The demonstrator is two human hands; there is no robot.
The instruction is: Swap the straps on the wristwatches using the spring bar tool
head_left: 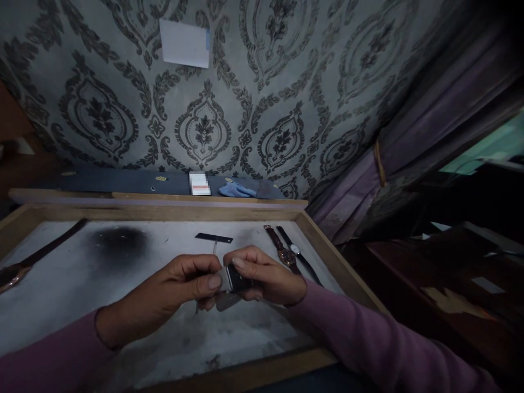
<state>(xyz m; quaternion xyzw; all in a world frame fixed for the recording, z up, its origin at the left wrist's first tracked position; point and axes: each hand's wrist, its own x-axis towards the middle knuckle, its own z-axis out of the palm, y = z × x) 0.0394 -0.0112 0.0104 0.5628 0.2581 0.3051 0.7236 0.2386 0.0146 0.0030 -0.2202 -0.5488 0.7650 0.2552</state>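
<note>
Grey damask-patterned wallpaper [202, 131] stands behind a shallow white-bottomed tray with a wooden rim [164, 213], over which a person holds a small dark-faced watch-like piece [239, 281].

At far left lies a brown-strapped wristwatch with a coppery case [53, 245]; the left hand [176, 284] pinches the piece's pale grey end, a slim metal rod [215, 246] apparently tucked in its fingers; just beyond lies a flat black blade [213, 238]; the right hand [268, 274] grips the dark end; farther right lie a brown-strapped watch with a dark dial [287, 257] and a black-strapped watch with a white dial [295, 249]. Both look like fingertip holds, so a loosened pinch could drop the piece into the tray; a slip of the rod could scratch its face, and a forward reach could nick a finger on the blade.
</note>
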